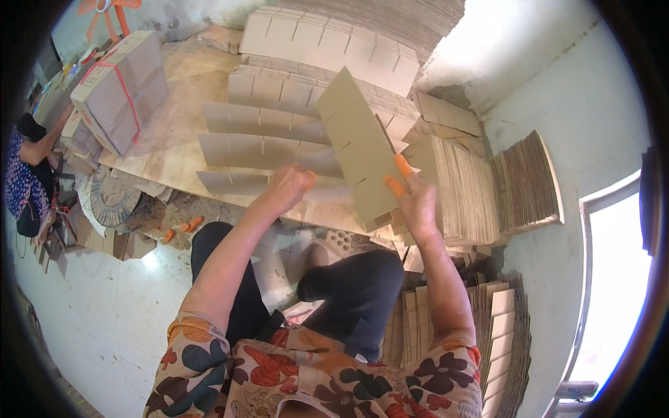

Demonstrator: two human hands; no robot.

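My right hand [417, 202], with orange finger covers on its thumb and a finger, grips a few slotted cardboard strips [355, 146] held tilted above the table. My left hand [289, 187] is closed over the nearest standing strip [230, 182]; an orange cover shows on one digit. Whatever its fingers pinch, if anything, is hidden. Several slotted cardboard strips stand on edge in rows, among them a middle one [237, 148] and a farther one [244, 118]. The held strips cover the right ends of these rows.
A wooden tabletop [185, 76] carries stacked slotted cardboard [327, 42] at the back. Upright cardboard bundles [460, 188] stand at right, more [502, 327] below. A strapped carton [122, 90] sits at left. Beyond it another person's arm [45, 146] shows. Loose orange finger covers [191, 224] lie below the table edge.
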